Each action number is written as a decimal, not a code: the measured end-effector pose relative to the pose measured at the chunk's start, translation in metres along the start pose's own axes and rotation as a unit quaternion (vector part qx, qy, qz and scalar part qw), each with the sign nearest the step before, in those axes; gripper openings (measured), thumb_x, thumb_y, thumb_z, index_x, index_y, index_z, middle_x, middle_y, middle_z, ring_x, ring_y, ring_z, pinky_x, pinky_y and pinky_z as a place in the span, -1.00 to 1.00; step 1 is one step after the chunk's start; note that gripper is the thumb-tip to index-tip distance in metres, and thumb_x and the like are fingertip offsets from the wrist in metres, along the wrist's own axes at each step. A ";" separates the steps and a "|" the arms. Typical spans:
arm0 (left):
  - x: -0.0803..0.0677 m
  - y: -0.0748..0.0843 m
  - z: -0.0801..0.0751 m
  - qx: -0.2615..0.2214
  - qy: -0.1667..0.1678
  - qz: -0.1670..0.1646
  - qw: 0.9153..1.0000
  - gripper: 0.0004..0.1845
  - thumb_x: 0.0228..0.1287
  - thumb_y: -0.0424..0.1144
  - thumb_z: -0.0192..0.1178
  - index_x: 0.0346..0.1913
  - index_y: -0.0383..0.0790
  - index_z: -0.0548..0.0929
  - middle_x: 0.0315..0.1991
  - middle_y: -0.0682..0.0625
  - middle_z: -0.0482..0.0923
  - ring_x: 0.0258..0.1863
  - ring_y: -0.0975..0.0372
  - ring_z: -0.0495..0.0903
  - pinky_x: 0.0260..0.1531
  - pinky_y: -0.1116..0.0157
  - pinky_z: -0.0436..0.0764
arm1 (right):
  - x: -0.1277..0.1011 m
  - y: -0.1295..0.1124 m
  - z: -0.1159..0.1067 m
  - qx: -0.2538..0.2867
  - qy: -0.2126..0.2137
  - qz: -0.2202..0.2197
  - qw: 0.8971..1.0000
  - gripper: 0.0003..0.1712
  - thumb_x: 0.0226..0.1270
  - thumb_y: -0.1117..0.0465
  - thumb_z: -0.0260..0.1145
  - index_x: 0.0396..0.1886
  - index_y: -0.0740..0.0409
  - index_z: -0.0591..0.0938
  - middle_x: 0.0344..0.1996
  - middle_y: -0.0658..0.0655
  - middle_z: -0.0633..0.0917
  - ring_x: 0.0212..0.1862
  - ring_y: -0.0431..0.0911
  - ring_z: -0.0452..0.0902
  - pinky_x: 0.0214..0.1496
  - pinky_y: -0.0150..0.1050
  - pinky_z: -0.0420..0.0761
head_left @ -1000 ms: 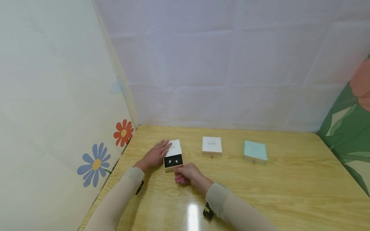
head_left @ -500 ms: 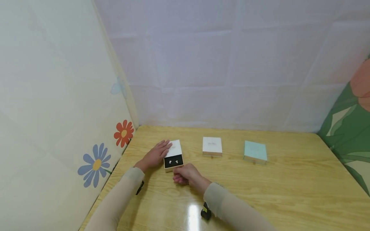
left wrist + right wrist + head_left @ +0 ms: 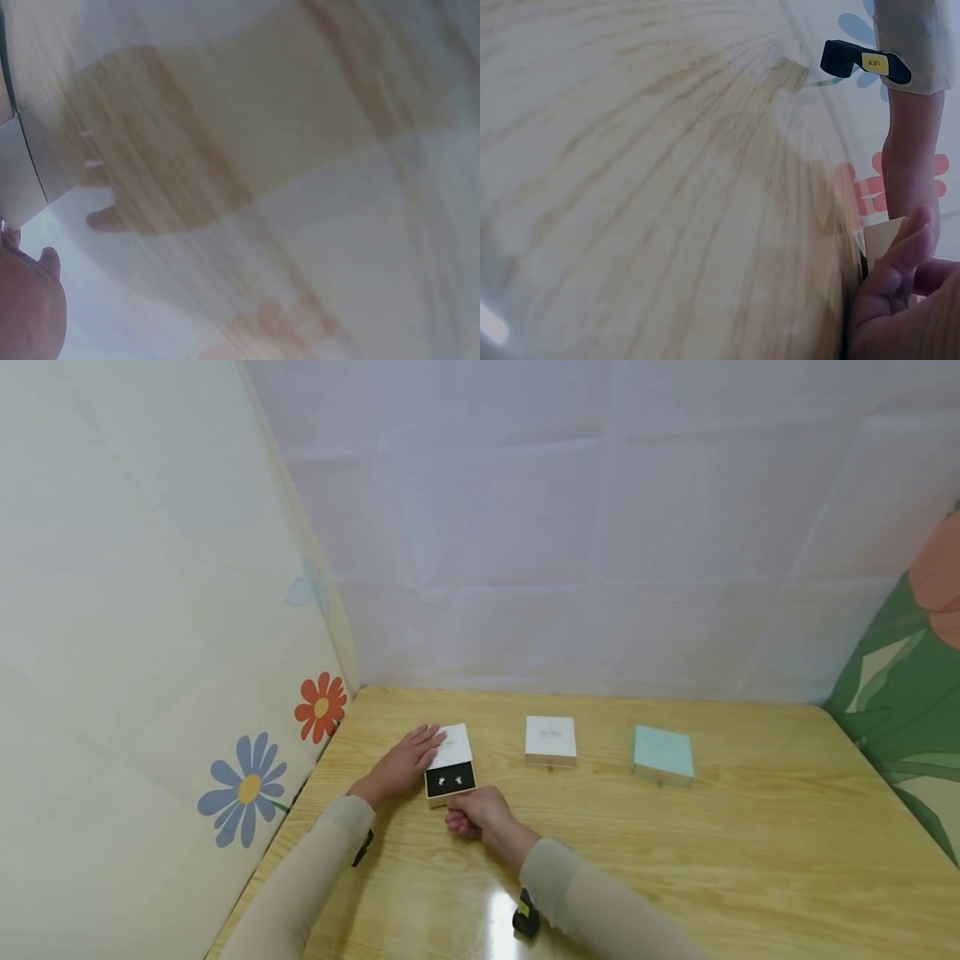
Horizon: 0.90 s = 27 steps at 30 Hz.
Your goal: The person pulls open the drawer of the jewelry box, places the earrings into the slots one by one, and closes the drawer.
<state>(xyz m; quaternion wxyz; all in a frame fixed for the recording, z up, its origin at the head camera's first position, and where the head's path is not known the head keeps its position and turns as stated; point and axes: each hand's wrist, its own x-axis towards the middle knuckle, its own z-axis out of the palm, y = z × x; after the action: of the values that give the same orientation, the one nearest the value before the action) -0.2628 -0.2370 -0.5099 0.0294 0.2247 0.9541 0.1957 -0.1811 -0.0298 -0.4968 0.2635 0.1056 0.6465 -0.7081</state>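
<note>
A white jewelry box [image 3: 454, 746] lies at the table's left, its drawer [image 3: 451, 802] pulled out toward me. Two small silvery earrings [image 3: 450, 781] sit on the drawer's black padding. My left hand [image 3: 403, 762] rests on the box's left side, fingers stretched out over the white cover. At the drawer's front my right hand [image 3: 476, 814] has its fingers curled, thumb and forefinger pinching at the front edge; whatever lies between those fingertips is hidden. In the right wrist view, the curled right-hand fingers [image 3: 900, 274] overlap the pale box.
A second white box [image 3: 550, 737] stands shut at the back middle of the wooden table [image 3: 720, 860]. Right of it lies a mint-green box [image 3: 662, 752], also shut. Floral cloth hangs on both sides, with a plain pale backdrop behind.
My right hand and forearm have shifted slightly left along the drawer's front. The left hand, the drawer and the other boxes look the same.
</note>
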 end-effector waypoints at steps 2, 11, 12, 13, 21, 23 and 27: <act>0.000 0.000 0.000 -0.001 0.001 0.001 1.000 -0.47 0.69 -0.02 -0.22 0.58 -0.05 0.25 0.61 -0.05 0.04 0.61 -0.03 -0.04 0.57 -0.05 0.03 | -0.001 0.000 0.001 0.005 0.005 0.000 1.000 -0.84 0.29 0.44 0.25 -0.46 0.40 0.69 -0.77 0.01 0.63 -0.74 -0.32 0.53 -0.71 -0.54 0.51; 0.000 -0.001 0.000 0.002 -0.005 -0.008 1.000 -0.46 0.69 0.00 -0.23 0.59 -0.03 0.23 0.62 -0.02 0.03 0.61 -0.01 -0.04 0.58 -0.04 0.03 | 0.001 -0.002 0.002 0.012 0.009 0.009 1.000 -0.84 0.30 0.45 0.24 -0.47 0.37 0.68 -0.75 0.02 0.64 -0.72 -0.31 0.52 -0.71 -0.55 0.50; 0.000 -0.001 0.000 0.000 -0.002 -0.006 1.000 -0.46 0.68 -0.01 -0.22 0.58 -0.05 0.24 0.62 -0.04 0.04 0.61 -0.03 -0.04 0.57 -0.05 0.04 | 0.002 -0.001 0.002 0.011 0.010 0.010 1.000 -0.84 0.30 0.45 0.24 -0.46 0.38 0.68 -0.75 0.02 0.64 -0.72 -0.31 0.52 -0.71 -0.55 0.50; 0.000 -0.001 0.000 -0.001 -0.001 -0.004 1.000 -0.46 0.68 -0.01 -0.21 0.58 -0.05 0.24 0.62 -0.05 0.05 0.61 -0.04 -0.03 0.57 -0.06 0.04 | 0.003 -0.001 0.001 0.010 0.010 0.012 1.000 -0.84 0.30 0.45 0.24 -0.46 0.39 0.68 -0.75 0.03 0.64 -0.72 -0.31 0.52 -0.71 -0.54 0.50; -0.001 0.001 0.000 -0.002 0.004 0.006 1.000 -0.46 0.68 -0.04 -0.19 0.58 -0.10 0.25 0.61 -0.09 0.07 0.60 -0.07 -0.01 0.56 -0.08 0.05 | 0.003 -0.004 0.000 0.006 0.013 0.016 1.000 -0.85 0.30 0.44 0.27 -0.43 0.41 0.71 -0.74 0.04 0.65 -0.71 -0.30 0.54 -0.69 -0.53 0.51; -0.001 0.002 -0.001 -0.001 0.004 0.006 1.000 -0.46 0.68 -0.04 -0.19 0.58 -0.10 0.25 0.61 -0.08 0.07 0.60 -0.06 -0.02 0.57 -0.06 0.04 | 0.004 -0.005 0.000 0.006 0.015 0.017 1.000 -0.86 0.29 0.44 0.27 -0.42 0.42 0.72 -0.74 0.04 0.66 -0.71 -0.30 0.54 -0.69 -0.53 0.51; -0.001 0.004 -0.002 -0.006 0.007 0.006 1.000 -0.47 0.68 -0.06 -0.17 0.57 -0.12 0.27 0.60 -0.10 0.09 0.60 -0.08 0.00 0.56 -0.08 0.05 | 0.006 -0.005 0.001 0.008 0.015 0.012 1.000 -0.86 0.29 0.45 0.27 -0.41 0.44 0.72 -0.75 0.03 0.65 -0.71 -0.30 0.54 -0.70 -0.54 0.50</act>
<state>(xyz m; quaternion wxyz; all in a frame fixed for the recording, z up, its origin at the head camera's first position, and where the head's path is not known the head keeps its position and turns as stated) -0.2604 -0.2345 -0.5065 0.0225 0.2290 0.9517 0.2035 -0.1887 -0.0318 -0.4952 0.2615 0.1259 0.6438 -0.7081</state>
